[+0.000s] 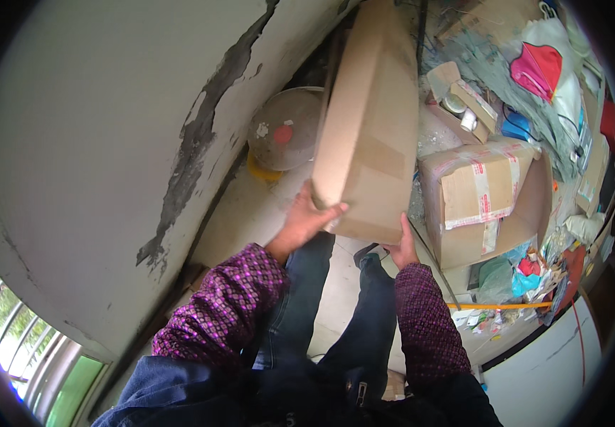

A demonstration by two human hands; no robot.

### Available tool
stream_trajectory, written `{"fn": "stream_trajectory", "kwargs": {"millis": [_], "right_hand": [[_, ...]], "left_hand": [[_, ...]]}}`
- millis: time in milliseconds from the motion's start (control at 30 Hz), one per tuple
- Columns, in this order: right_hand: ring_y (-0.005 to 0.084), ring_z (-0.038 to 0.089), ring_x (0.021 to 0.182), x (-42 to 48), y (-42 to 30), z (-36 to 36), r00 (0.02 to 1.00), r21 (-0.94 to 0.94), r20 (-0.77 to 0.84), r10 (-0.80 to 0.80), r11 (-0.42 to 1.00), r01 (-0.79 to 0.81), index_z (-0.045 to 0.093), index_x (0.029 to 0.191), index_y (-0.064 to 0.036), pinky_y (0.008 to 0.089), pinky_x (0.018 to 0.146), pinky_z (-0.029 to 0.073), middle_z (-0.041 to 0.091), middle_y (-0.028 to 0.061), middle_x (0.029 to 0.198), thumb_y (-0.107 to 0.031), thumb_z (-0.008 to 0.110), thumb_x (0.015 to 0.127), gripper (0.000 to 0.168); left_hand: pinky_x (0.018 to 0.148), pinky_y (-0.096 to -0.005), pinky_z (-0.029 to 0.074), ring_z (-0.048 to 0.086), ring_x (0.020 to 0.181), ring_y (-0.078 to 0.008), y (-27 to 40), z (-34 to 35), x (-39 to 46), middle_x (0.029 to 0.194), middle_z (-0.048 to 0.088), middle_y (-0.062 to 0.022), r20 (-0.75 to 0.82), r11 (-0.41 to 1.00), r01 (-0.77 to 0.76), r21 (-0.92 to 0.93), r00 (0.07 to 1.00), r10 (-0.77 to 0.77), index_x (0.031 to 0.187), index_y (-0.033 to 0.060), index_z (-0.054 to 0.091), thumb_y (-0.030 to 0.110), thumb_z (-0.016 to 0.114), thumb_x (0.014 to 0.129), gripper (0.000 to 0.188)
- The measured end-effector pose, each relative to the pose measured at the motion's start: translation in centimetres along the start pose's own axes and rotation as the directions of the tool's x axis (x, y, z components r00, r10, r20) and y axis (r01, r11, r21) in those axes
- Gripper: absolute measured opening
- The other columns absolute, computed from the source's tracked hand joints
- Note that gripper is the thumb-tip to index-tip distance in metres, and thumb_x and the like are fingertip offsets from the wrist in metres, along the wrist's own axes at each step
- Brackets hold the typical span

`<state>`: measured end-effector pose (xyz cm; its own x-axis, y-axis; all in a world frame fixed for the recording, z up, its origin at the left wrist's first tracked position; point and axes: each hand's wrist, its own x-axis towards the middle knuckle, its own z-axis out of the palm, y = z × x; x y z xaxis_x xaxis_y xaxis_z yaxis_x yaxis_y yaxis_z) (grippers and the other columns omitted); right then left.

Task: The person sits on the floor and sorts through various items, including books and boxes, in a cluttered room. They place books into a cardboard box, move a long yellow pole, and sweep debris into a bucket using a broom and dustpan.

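A long brown cardboard box (379, 117) stretches away from me, its near end held between both hands. My left hand (307, 219) grips the near left corner, thumb over the top edge. At the near right corner is my right hand (404, 245), its thumb up along the side and the other fingers hidden under the box. Left of the box, a round bucket lid (286, 131) with a red centre partly shows, and something yellow (262, 168) sits below it. The far end of the box reaches the top of the view.
A wall with peeling paint (99, 133) rises on the left. On the right lie a taped carton (478, 197), a small open box (462, 107) holding white rolls or containers, and heaped plastic scraps (526, 272). A yellow stick (505, 306) crosses the floor near a white panel (547, 347).
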<state>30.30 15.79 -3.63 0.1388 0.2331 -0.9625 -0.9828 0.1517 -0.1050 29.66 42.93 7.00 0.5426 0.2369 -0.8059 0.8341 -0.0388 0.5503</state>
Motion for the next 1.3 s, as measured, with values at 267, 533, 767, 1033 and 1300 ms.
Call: {"fn": "stream_trajectory", "kwargs": {"millis": [267, 533, 767, 1033, 1300], "right_hand": [[0.0213, 0.04, 0.121, 4.5, 1.7, -3.7, 0.993, 0.299, 0.119, -0.02, 0.954, -0.017, 0.035, 0.133, -0.009, 0.0355, 0.096, 0.037, 0.044, 0.0065, 0.13, -0.049, 0.039, 0.09, 0.058], [0.0237, 0.041, 0.119, 7.2, 1.6, -8.1, 0.984, -0.325, -0.15, -0.092, 0.945, 0.038, 0.032, 0.133, -0.006, 0.0344, 0.096, 0.037, 0.042, 0.0097, 0.129, -0.043, 0.039, 0.092, 0.056], [0.0228, 0.042, 0.118, 2.2, -2.9, 2.0, 0.805, -0.119, 0.167, -0.569, 0.799, 0.59, 0.03, 0.133, -0.001, 0.0343, 0.1, 0.031, 0.045, 0.0087, 0.128, -0.03, 0.048, 0.09, 0.055], [0.0187, 0.043, 0.113, 2.7, 0.3, -1.1, 0.974, -0.618, 0.104, -0.201, 0.754, 0.222, 0.033, 0.129, 0.003, 0.0299, 0.096, 0.033, 0.045, 0.0112, 0.124, -0.021, 0.068, 0.077, 0.068], [0.0164, 0.054, 0.096, 3.4, 0.0, -1.7, 0.985, -0.845, 0.125, -0.119, 0.508, 0.168, 0.046, 0.117, 0.008, 0.0276, 0.082, 0.042, 0.057, 0.0119, 0.108, -0.027, 0.068, 0.077, 0.056]], "left_hand": [[0.069, -0.0323, 0.049, 0.052, 0.083, -0.0149, -13.3, 3.6, 2.1, 0.101, 0.058, -0.0098, -0.055, 0.793, 0.095, -0.602, 0.986, -0.16, 0.132, 0.0036, 0.029, 0.047, 0.042, 0.09, 0.062], [0.087, -0.0318, 0.042, 0.052, 0.096, -0.0313, -21.1, 10.9, 9.2, 0.117, 0.044, -0.0215, -0.554, 1.0, -0.009, -0.03, 0.832, -0.009, 0.115, 0.0056, 0.052, 0.039, 0.06, 0.081, 0.049], [0.091, -0.0289, 0.039, 0.051, 0.104, -0.0214, -22.8, 11.9, 6.8, 0.115, 0.051, -0.0165, -0.054, 0.679, 0.039, -0.733, 0.992, -0.115, 0.128, -0.0025, 0.036, 0.039, 0.065, 0.078, 0.071], [0.09, -0.0318, 0.038, 0.048, 0.105, -0.0216, -23.5, 17.1, 5.5, 0.117, 0.047, -0.0155, -0.205, 0.171, -0.154, -0.973, 0.916, -0.344, 0.129, 0.004, 0.031, 0.03, 0.058, 0.085, 0.058], [0.083, -0.0336, 0.041, 0.05, 0.092, -0.024, -19.9, 19.6, 8.4, 0.104, 0.05, -0.0158, -0.422, 0.377, -0.205, -0.903, 0.578, -0.698, 0.117, -0.0004, 0.04, 0.025, 0.057, 0.085, 0.044]]}}
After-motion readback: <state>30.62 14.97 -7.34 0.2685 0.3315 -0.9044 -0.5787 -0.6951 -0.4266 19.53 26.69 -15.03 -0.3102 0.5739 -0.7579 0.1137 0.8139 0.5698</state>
